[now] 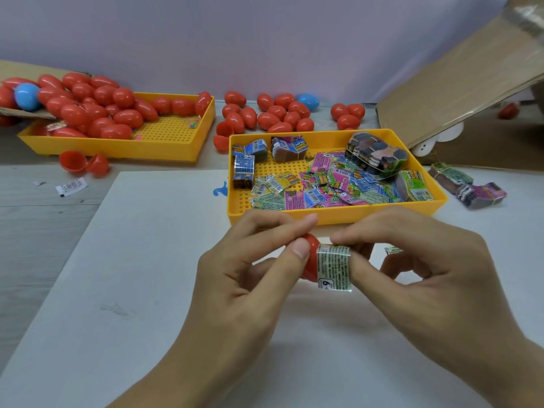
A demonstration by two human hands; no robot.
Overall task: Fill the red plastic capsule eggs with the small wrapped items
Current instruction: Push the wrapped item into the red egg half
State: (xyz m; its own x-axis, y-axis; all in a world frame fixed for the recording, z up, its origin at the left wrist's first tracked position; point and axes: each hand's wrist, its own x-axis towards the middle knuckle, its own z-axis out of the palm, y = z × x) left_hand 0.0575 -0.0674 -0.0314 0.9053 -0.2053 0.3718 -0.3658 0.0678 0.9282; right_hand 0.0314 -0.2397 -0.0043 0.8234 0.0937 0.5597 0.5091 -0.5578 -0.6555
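Two hands are working at centre, above a white board [164, 290]. L hand [244, 278] is gripping a red capsule half [311, 260], thumb and fingers curled round it, open side facing R. R hand [418, 269] is pinching a small wrapped item [334, 267], green print w/ a "6" mark, fingertips pressing it against the capsule's mouth. Item is sitting only partly at the opening; most of the wrapper is showing outside.

Just behind the hands, a yellow tray [332, 216] is holding loose wrapped packets [332, 184] and banded bundles. 2nd yellow tray [164, 148], far L, is carrying a heap of closed red eggs [97, 110] spilling from a cardboard flap, w/ one blue egg [27, 96] among them. More red eggs [279, 113] are lying on the table between trays and wall. One opened egg [84, 164] is lying in front of the L tray. Cardboard sheet [459, 83] is leaning at far R.
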